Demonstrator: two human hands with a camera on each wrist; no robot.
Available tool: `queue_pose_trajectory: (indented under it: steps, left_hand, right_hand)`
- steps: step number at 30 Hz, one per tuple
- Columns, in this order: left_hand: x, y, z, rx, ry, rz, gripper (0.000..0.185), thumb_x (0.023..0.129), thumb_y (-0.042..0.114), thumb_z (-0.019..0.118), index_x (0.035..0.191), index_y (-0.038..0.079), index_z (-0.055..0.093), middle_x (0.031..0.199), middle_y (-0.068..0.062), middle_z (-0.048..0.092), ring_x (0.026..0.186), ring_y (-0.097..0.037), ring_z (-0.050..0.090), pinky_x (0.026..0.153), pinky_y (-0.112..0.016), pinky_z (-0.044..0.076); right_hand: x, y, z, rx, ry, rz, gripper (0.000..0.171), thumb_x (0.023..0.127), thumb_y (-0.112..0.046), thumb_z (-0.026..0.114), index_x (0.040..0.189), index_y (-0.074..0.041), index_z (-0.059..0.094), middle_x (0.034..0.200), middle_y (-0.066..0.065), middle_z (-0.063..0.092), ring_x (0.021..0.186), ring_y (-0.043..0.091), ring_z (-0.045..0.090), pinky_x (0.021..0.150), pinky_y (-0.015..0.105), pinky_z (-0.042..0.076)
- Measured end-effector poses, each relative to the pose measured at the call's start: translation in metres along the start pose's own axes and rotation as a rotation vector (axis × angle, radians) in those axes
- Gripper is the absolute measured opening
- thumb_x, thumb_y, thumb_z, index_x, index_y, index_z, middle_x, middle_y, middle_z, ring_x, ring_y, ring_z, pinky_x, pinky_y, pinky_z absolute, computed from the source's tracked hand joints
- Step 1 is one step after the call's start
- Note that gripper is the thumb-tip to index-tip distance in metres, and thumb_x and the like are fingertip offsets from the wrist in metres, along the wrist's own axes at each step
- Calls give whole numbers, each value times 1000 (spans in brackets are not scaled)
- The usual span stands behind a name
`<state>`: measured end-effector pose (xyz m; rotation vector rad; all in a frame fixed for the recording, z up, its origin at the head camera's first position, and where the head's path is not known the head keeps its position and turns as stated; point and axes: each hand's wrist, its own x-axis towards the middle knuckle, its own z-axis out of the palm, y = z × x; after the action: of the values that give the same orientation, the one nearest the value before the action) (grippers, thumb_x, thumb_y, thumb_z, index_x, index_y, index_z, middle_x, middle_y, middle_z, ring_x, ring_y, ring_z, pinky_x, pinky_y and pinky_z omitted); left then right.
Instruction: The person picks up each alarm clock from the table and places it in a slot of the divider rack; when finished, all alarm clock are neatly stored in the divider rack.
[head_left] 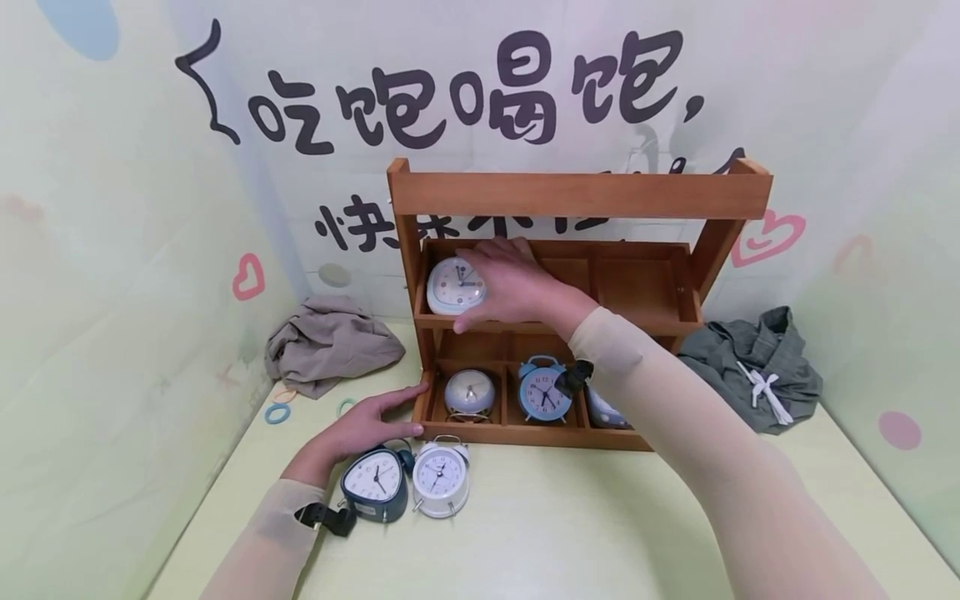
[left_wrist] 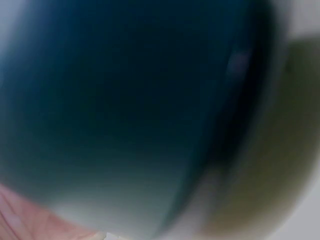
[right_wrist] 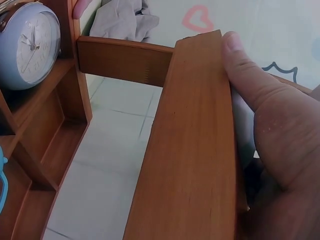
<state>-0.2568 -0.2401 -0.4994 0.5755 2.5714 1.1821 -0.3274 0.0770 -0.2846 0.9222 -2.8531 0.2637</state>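
Note:
A rounded, pale-blue alarm clock (head_left: 452,287) stands in the left compartment of the upper shelf of a wooden rack (head_left: 577,197). My right hand (head_left: 506,283) grips it from its right side, fingers over the top and thumb low at the shelf's front board. My left hand (head_left: 372,423) touches the rack's lower left corner with outstretched fingers. Below that hand, on the table, stand a dark teal triangular alarm clock (head_left: 375,482) and a white twin-bell alarm clock (head_left: 440,481). The teal clock's body blurs across most of the left wrist view.
Lower compartments hold a lavender round clock (head_left: 469,393), a blue twin-bell clock (head_left: 543,392) and a partly hidden blue clock (head_left: 603,410). A brown cloth (head_left: 326,346) lies left of the rack, a dark grey cloth (head_left: 757,371) right. Small rings (head_left: 277,413) lie on the table.

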Motion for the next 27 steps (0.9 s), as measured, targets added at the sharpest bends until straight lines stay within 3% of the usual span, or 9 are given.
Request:
queue_pose_trajectory:
  steps: [14,22,27]
  left_hand:
    - [0,2,1,-1,2,-11,78,96,60,83,166,43,53,173,-3,47,162,-35,38,132,-64,29]
    - [0,3,1,-3,-7,-12,78,96,60,83,166,44,52,174,-2,47,163,-34,38,132,-64,28]
    - [0,3,0,8,-5,-12,78,97,60,83,166,43,52,174,-3,46,163,-35,37,132,-64,28]
  right_hand:
    - [-12,0,5,-45,73,-61,121,82,-80,85,170,-9,44,171,14,43,161,38,30,133,66,16]
    - [-52,-8,24,60,198,-90,115,84,-74,87,170,-12,44,174,15,36,162,40,25,132,68,23]
    - [-80,-22,45,149,337,-196,104,88,-62,92,166,-8,50,170,17,40,162,38,26,130,66,27]
